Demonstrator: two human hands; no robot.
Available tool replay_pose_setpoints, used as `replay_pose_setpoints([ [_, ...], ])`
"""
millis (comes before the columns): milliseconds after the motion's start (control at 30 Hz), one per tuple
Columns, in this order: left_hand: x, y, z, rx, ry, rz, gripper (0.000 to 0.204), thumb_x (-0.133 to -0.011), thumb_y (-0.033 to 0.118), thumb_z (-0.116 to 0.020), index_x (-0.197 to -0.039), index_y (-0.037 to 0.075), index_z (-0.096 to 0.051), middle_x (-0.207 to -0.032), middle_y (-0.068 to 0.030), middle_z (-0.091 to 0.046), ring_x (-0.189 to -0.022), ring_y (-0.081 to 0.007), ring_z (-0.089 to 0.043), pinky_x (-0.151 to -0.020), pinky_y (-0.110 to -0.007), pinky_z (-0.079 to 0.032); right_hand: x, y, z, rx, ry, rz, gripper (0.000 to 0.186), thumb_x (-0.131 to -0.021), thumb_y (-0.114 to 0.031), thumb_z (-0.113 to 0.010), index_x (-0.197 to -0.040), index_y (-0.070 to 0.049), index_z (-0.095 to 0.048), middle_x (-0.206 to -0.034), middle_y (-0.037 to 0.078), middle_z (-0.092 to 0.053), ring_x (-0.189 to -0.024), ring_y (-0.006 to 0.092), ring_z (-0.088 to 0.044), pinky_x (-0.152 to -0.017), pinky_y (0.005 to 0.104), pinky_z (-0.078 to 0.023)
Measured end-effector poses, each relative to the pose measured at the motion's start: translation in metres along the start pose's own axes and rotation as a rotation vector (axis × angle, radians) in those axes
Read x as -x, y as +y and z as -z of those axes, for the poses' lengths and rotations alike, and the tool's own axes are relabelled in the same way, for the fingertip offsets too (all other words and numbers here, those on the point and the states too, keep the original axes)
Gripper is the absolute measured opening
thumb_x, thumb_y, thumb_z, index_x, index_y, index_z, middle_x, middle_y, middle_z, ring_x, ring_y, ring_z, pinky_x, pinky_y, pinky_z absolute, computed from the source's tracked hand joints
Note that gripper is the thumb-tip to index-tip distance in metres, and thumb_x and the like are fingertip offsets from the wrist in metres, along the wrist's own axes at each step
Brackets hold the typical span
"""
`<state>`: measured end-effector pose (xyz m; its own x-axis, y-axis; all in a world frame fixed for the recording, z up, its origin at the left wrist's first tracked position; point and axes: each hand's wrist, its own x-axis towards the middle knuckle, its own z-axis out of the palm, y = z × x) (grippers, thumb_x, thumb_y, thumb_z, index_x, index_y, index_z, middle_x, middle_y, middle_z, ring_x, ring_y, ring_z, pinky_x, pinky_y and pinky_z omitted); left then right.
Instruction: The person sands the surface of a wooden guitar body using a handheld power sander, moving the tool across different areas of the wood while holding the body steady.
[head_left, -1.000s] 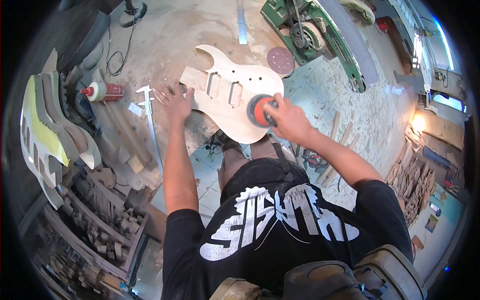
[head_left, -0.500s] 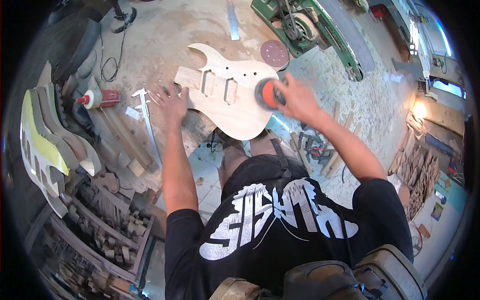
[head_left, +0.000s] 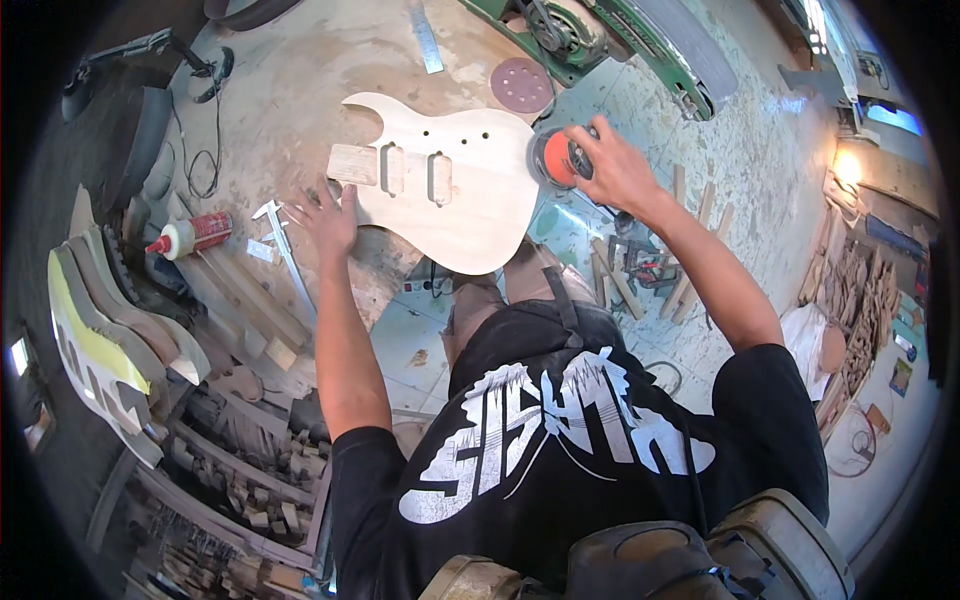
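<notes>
On the workbench (head_left: 290,80), pale wooden guitar body (head_left: 490,205) lies flat, left hand (head_left: 328,218) splayed at its neck-pocket end, right hand (head_left: 615,170) grips orange-and-black sander (head_left: 560,158) at its right edge.

A caliper (head_left: 287,246) lies left of the guitar body (head_left: 482,195).

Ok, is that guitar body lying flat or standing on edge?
Lying flat: the guitar body shows its broad face, with two slot-shaped cavities, up to the head camera looking down on it.
</notes>
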<state>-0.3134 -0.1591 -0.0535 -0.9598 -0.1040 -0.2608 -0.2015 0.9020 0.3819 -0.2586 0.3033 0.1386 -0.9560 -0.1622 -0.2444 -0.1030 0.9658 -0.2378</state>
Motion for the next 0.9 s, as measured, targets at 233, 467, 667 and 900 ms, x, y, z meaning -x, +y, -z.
replay_pose_setpoints([
  [233, 0.0, 0.002, 0.005, 0.04, -0.049, 0.021, 0.089, -0.105, 0.072, -0.042, -0.17, 0.013, -0.031, -0.175, -0.0348, -0.004, -0.159, -0.0592, 0.014, -0.129, -0.065, 0.003, -0.013, -0.015, 0.002, 0.033, -0.052, 0.011, 0.068, -0.081, -0.015, -0.081, -0.142, -0.018, -0.051, -0.126, 0.021, -0.052, -0.108, 0.0468, -0.067, -0.085, 0.0566, -0.059],
  [467, 0.0, 0.001, 0.004, 0.031, -0.034, 0.001, 0.089, -0.105, 0.071, -0.044, -0.169, 0.01, -0.033, -0.176, -0.034, -0.002, -0.158, -0.0599, 0.014, -0.129, -0.065, 0.003, -0.017, 0.001, 0.006, -0.009, -0.034, -0.047, 0.067, -0.081, -0.02, -0.084, -0.141, -0.018, -0.053, -0.123, 0.021, -0.053, -0.107, 0.048, -0.068, -0.085, 0.0577, -0.057],
  [667, 0.001, -0.001, 0.007, 0.042, -0.036, 0.018, 0.087, -0.105, 0.069, -0.046, -0.169, 0.01, -0.034, -0.177, -0.0308, -0.001, -0.159, -0.0592, 0.015, -0.129, -0.065, 0.003, -0.031, -0.008, 0.01, -0.004, -0.06, 0.02, 0.069, -0.08, -0.014, -0.082, -0.142, -0.018, -0.052, -0.123, 0.021, -0.052, -0.106, 0.047, -0.068, -0.083, 0.0573, -0.059],
  [900, 0.002, 0.005, 0.01, 0.052, -0.069, 0.044, 0.088, -0.105, 0.069, -0.045, -0.169, 0.01, -0.033, -0.177, -0.031, 0.0, -0.159, -0.0586, 0.015, -0.129, -0.064, 0.004, -0.035, 0.012, 0.012, -0.005, -0.045, -0.024, 0.066, -0.081, -0.016, -0.082, -0.14, -0.017, -0.052, -0.126, 0.021, -0.053, -0.109, 0.0472, -0.068, -0.081, 0.0568, -0.061],
])
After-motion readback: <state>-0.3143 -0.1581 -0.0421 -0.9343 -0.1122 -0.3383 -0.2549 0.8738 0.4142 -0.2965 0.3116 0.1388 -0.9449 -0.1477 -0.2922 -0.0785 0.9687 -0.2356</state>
